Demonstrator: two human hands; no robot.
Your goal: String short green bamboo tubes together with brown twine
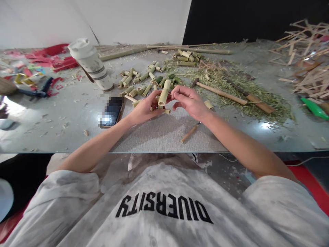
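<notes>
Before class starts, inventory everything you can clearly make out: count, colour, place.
Bamboo tube: one, pale green, left fingers
Bamboo pieces: many, green, beyond hands
Bamboo poles: several, greenish, back
Hammer: one, brown handle, right
Small tool: one, brown handle, mat
Phone: one, dark, left
Cup: one, white, beyond phone
Shavings: uncounted, green, right
Scraps: uncounted, red, back left
Sticks: many, tan, far right
Mat: one, grey, under hands
Table: one, grey, centre
Shirt: one, greyish, bottom
Left hand, right hand: two, bare, centre

The left hand (147, 109) holds a pale yellow-green bamboo tube (165, 93) above a glossy grey counter (65, 118), the right hand (192, 103) just beside.
</notes>
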